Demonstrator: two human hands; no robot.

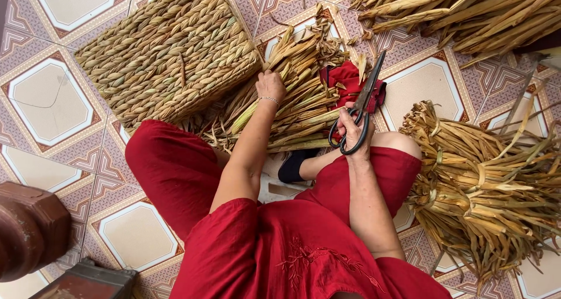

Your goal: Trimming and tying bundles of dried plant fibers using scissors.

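Scissors (357, 109), black-handled, are gripped in right hand (353, 132), fingers through the loops, blades pointing up, just right of the dry reed pile (292, 94). Left hand (270, 85) rests on the pile's top w/ fingers curled around some stalks; woven basket (169, 50) lies left of the pile, tied reed bundle (485, 188) well to its right.

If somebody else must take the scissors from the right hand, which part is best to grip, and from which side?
Probably the closed blades: the scissors point up, away from the person, and the right hand fills the black loops. Come from the far side, above the red cloth, pinching the flat sides near the middle.
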